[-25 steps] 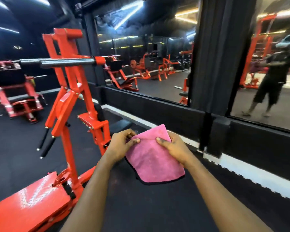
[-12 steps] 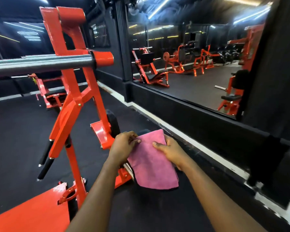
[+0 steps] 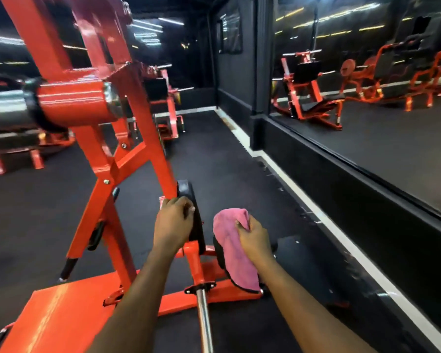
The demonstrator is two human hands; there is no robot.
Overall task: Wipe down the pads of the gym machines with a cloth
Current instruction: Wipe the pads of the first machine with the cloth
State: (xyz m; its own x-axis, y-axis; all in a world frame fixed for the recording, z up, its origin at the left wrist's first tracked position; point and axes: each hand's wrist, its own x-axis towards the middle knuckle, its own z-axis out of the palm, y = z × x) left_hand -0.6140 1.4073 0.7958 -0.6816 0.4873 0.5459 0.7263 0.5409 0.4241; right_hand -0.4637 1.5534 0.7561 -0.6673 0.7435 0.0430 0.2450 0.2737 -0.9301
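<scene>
A pink cloth [image 3: 231, 248] hangs from my right hand [image 3: 255, 240], which grips its upper part and holds it against a low black pad [image 3: 218, 253] of the orange machine [image 3: 107, 159]. Just left of it stands an upright black pad [image 3: 190, 200] on the machine's post. My left hand [image 3: 173, 224] curls round the near edge of that upright pad. Most of the low pad is hidden behind the cloth.
An orange footplate [image 3: 61, 317] lies at the lower left, with a steel bar [image 3: 204, 319] running toward me. A thick weight sleeve [image 3: 69, 104] juts out at head height on the left. A mirrored wall [image 3: 367, 128] runs along the right. Other orange machines [image 3: 166, 105] stand farther back.
My left hand has let go of the cloth and taken hold of the upright pad. My right hand carries the cloth alone, against the low pad. The view has swung left, closer to the machine.
</scene>
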